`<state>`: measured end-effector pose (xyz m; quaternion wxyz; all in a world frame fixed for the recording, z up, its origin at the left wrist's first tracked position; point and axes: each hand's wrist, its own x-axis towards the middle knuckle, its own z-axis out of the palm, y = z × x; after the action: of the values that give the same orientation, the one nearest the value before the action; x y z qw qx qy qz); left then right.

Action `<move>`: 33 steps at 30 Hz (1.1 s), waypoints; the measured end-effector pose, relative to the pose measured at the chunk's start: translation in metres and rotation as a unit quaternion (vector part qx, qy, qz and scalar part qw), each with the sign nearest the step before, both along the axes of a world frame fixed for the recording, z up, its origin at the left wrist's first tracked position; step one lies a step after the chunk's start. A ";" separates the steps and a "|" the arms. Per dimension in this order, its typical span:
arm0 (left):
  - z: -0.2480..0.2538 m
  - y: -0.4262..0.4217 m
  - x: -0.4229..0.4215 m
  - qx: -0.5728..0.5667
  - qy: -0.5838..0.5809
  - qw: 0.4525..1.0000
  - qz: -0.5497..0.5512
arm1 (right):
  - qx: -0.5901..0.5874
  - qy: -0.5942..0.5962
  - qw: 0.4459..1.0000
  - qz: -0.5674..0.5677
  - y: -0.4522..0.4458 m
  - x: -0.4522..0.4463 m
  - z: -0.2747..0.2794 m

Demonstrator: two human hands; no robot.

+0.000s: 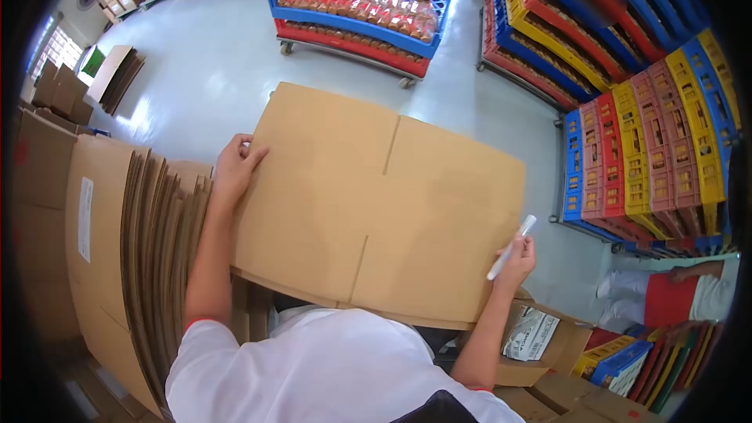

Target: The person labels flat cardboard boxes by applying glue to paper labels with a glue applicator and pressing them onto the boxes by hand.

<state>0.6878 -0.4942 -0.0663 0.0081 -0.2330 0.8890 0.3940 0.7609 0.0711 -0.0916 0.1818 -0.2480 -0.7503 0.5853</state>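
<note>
A flattened cardboard box (313, 196) is spread out in front of my body, with slits cut in from its far and near edges. My left hand (235, 166) grips its left edge, thumb on the top face. At the right edge is my right hand (515, 263), closed around a slim white marker-like stick (511, 247) that slants up past the board. Part of that hand's grip is hidden. Close by my left arm, a stack of flat cardboard boxes (160, 211) stands on edge.
A cart of blue and red crates (356, 35) with bagged goods stands ahead. Tall stacks of coloured crates (627, 149) line the right side. A person in white and red (666, 294) is at the lower right, near an open carton (568, 352). Cartons (47, 188) rise at left.
</note>
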 end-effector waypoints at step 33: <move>-0.004 0.248 -0.163 -0.268 0.043 0.878 -0.395 | 0.367 -0.300 0.874 -0.110 0.138 0.211 0.039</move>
<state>0.5244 -0.2460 -0.0700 0.0619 0.1619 0.9782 0.1145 0.9717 0.2093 -0.0524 0.0885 -0.4079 -0.8976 0.1417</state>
